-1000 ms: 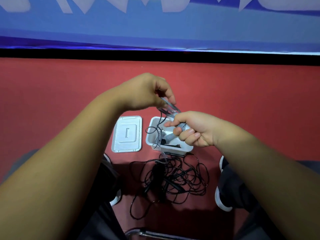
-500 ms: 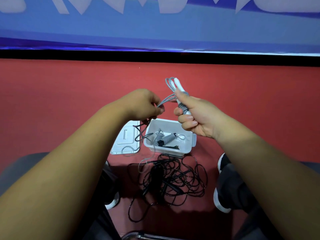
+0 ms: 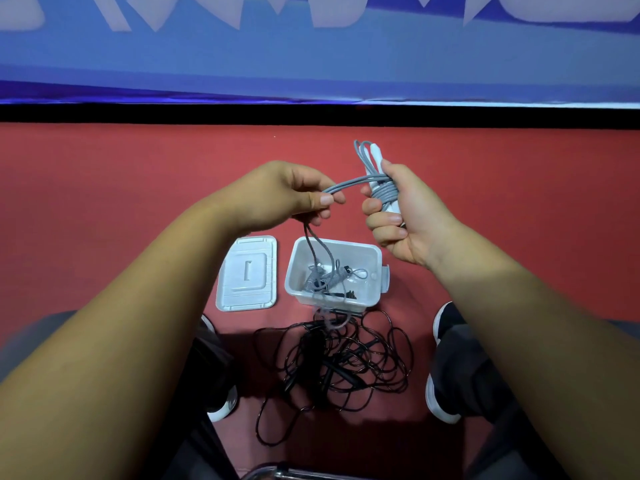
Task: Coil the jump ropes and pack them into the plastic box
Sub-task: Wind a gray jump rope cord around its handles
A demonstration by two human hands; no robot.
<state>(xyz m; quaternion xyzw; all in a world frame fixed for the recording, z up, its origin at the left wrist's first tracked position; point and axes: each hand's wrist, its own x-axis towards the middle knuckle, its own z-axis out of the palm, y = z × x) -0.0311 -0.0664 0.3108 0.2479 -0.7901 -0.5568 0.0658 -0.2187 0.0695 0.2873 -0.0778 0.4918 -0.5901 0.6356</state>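
Note:
My right hand [image 3: 401, 216] grips the white handles of a grey jump rope [image 3: 377, 190], with several turns of grey cord wound round them and a loop sticking up above my fist. My left hand [image 3: 287, 195] pinches the same grey cord a short way to the left; its free end hangs down toward the open plastic box [image 3: 372, 252]. Inside the box lies a coiled grey rope [image 3: 329, 277] and something black. A tangle of black jump rope [image 3: 339, 362] lies on the red floor just in front of the box.
The box's white lid [image 3: 247, 273] lies flat on the red floor left of the box. My two shoes [image 3: 441, 362] flank the black tangle. A chrome chair bar [image 3: 277, 472] shows at the bottom edge. A black strip and blue wall run across the back.
Both hands have risen from above the box. My right hand turned the handles upright, and my left hand drew the grey cord out to the left.

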